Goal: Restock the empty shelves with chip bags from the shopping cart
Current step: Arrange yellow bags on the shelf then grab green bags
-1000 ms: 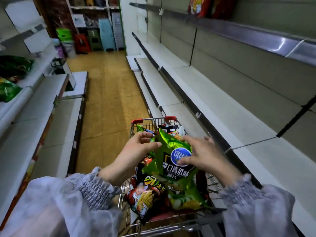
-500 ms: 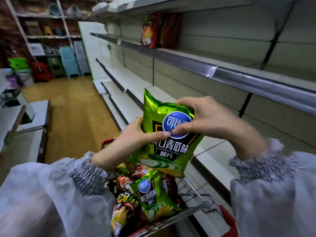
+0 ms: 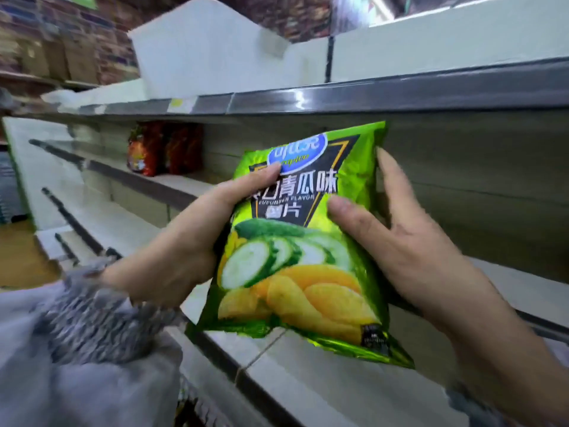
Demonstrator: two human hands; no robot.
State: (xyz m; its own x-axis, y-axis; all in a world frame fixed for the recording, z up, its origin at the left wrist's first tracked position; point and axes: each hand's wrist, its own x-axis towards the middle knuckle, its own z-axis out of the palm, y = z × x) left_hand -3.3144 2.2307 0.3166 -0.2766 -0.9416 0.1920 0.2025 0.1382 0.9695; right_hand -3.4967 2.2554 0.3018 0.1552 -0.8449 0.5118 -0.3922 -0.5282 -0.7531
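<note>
A green cucumber-flavour chip bag [image 3: 295, 266] is held upright in both hands, in front of the shelving and level with a middle shelf. My left hand [image 3: 187, 241] grips its left edge, thumb across the front near the blue logo. My right hand [image 3: 409, 241] holds its right side, thumb on the front and fingers behind the edge. The shopping cart is out of view.
Red chip bags [image 3: 163, 152] stand on the middle shelf [image 3: 147, 180] to the left. A grey metal shelf rail [image 3: 369, 98] runs above the bag. Lower white shelves [image 3: 308, 380] stretch below my hands. Cardboard boxes [image 3: 61, 57] sit at the far left.
Both hands have lifted the green bag out of the cart and up to shelf height. The view has swung up and right towards the shelving, so the cart has dropped out of sight.
</note>
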